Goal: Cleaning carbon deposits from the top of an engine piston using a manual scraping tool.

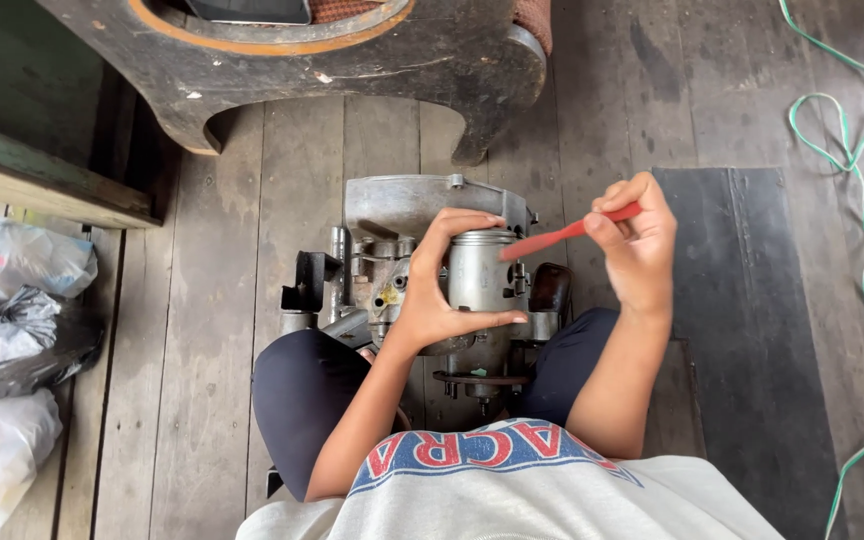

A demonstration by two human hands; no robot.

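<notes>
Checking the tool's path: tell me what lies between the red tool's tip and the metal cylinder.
Head view: nothing. The red tool in the right hand ends right at the metal cylinder, which the left hand clasps.

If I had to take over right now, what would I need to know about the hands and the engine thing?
Left hand: wrapped around the silver metal cylinder, thumb and fingers gripping its sides.
Right hand: pinching a red-handled tool, its tip touching the cylinder's top edge.
The cylinder sits on the grey engine block, held between the knees on the wooden floor.
Done: cylinder steadied, tool placed.
Left: can't tell how much of the rim has been worked.
</notes>
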